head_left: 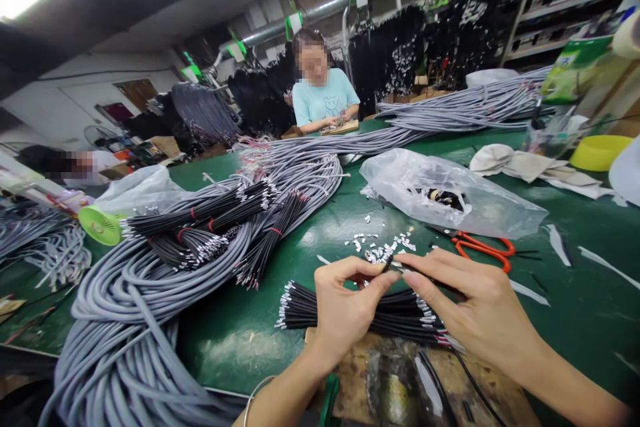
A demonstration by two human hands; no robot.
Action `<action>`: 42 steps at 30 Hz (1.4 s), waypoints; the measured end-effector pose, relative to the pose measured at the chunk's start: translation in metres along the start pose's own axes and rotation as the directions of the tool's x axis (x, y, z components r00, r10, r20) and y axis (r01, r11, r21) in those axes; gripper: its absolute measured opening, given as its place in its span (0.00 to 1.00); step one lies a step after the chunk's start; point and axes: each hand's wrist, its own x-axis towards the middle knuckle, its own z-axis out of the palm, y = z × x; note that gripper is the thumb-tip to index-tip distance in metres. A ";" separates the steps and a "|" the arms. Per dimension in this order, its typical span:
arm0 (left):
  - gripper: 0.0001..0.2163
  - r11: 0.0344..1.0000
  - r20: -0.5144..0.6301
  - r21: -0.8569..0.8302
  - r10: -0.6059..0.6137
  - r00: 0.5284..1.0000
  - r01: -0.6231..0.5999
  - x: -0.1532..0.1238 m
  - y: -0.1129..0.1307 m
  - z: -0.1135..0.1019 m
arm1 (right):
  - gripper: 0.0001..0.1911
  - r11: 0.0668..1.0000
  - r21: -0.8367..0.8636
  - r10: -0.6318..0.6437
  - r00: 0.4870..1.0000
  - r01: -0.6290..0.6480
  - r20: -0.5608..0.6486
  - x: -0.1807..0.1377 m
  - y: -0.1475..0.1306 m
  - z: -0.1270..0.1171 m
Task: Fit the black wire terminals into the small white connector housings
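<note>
"Black cables (387,60) hung in masses behind the desk (235,347); what were you holding in front of them?"

"One slim black cable end (388,263). My left hand (345,300) pinched it between thumb and fingertips. My right hand (480,300) pinched a thin dark length just beside it, probably to steady so small a part; whether both were one piece, I couldn't tell."

"And that bundle of black leads (300,307)?"

"It lay beneath my hands, by the wooden board (350,380), I think for easy reach. Silvery clips (387,248) were scattered just beyond, likely for the same reason. Red bands (211,223) kept other leads gathered on the grey cables (210,280)."

"The rest?"

"Glossy green desktop, orange-handled scissors (484,239) near a clear plastic bag (480,200), a co-worker (325,100) opposite, metal shelves (565,7) at right."
</note>
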 end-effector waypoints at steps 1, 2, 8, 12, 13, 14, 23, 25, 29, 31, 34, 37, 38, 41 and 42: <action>0.05 1.000 -0.007 0.020 0.021 1.000 -0.021 0.000 0.000 0.000 | 0.12 1.000 0.013 0.016 1.000 -0.016 0.019 0.000 0.000 0.000; 0.05 0.998 -0.012 0.038 0.043 0.999 -0.043 0.000 0.000 0.000 | 0.11 0.999 0.032 0.032 0.999 -0.033 0.040 0.000 0.001 0.000; 0.03 0.987 0.051 0.094 0.128 0.990 -0.133 0.000 -0.002 -0.005 | 0.10 0.998 0.039 0.048 0.998 -0.049 0.035 -0.001 0.003 0.000; 0.03 0.992 0.126 0.043 0.109 0.986 -0.115 0.002 -0.003 -0.007 | 0.10 0.998 0.013 0.061 0.998 -0.061 0.023 -0.003 0.003 -0.001; 0.03 0.995 0.136 0.024 0.096 0.986 -0.101 0.003 -0.003 -0.007 | 0.10 0.997 0.015 0.073 0.997 -0.073 0.025 -0.003 0.003 -0.001; 0.04 0.996 0.146 0.009 0.083 0.986 -0.085 0.003 -0.003 -0.007 | 0.10 0.996 0.019 0.086 0.996 -0.087 0.035 -0.002 0.003 -0.002; 0.03 0.988 0.212 0.055 0.127 0.969 -0.142 -0.002 -0.003 -0.003 | 0.16 0.931 0.119 0.329 0.934 -0.346 0.143 0.004 0.013 -0.011; 0.02 0.978 0.249 0.046 0.187 0.950 -0.205 -0.003 -0.003 -0.002 | 0.17 0.891 0.235 0.337 0.914 -0.387 0.227 0.005 0.014 -0.006; 0.02 0.960 0.285 -0.036 0.277 0.918 -0.279 -0.004 -0.005 -0.002 | 0.20 0.755 0.455 0.313 0.869 -0.472 0.384 0.010 0.011 0.006; 0.02 0.954 0.295 -0.066 0.299 0.907 -0.293 -0.004 -0.005 -0.002 | 0.21 0.689 0.503 0.305 0.838 -0.522 0.452 0.013 0.008 0.008; 0.03 0.955 0.303 -0.053 0.293 0.907 -0.291 -0.004 -0.006 -0.002 | 0.21 0.658 0.519 0.318 0.826 -0.545 0.465 0.014 0.004 0.006; 0.05 0.960 0.312 -0.003 0.267 0.912 -0.279 -0.005 -0.007 -0.001 | 0.18 0.712 0.505 0.345 0.870 -0.488 0.353 0.012 0.002 0.001; 0.05 0.961 0.318 0.006 0.261 0.912 -0.277 -0.005 -0.008 -0.001 | 0.17 0.738 0.490 0.348 0.884 -0.464 0.313 0.011 0.002 0.000; 0.07 0.964 0.345 0.011 0.246 0.906 -0.266 -0.005 -0.007 -0.002 | 0.18 0.799 0.434 0.337 0.908 -0.416 0.250 0.008 0.004 0.000; 0.07 0.965 0.358 0.013 0.241 0.902 -0.262 -0.005 -0.007 -0.003 | 0.18 0.811 0.419 0.331 0.911 -0.408 0.246 0.007 0.005 0.001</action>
